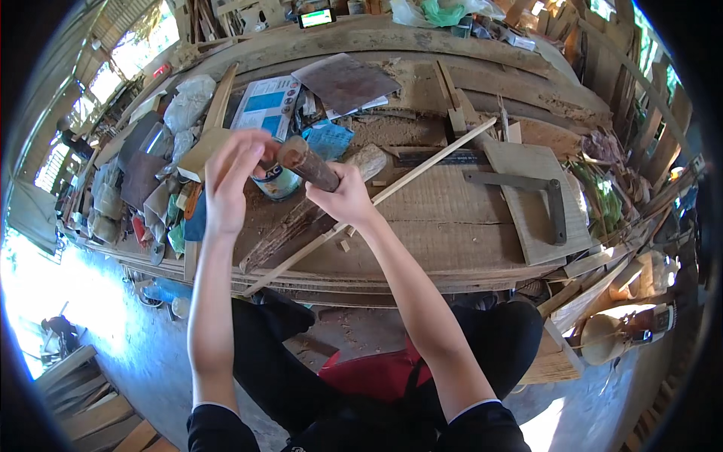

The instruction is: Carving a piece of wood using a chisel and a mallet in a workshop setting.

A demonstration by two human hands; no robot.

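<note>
Can (280, 186), contents hidden, stands partly behind wooden rod (310, 165) in right hand (344, 196).

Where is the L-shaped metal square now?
In the head view, the L-shaped metal square lies toward the right, mostly across a pale wooden board, right of the long wooden strip.

2 bare forearms (213, 309) reach forward, the left nearly upright, the right slanting leftward; the left hand (228, 184) curls rightward; the right hand (346, 196) clenches.
</note>
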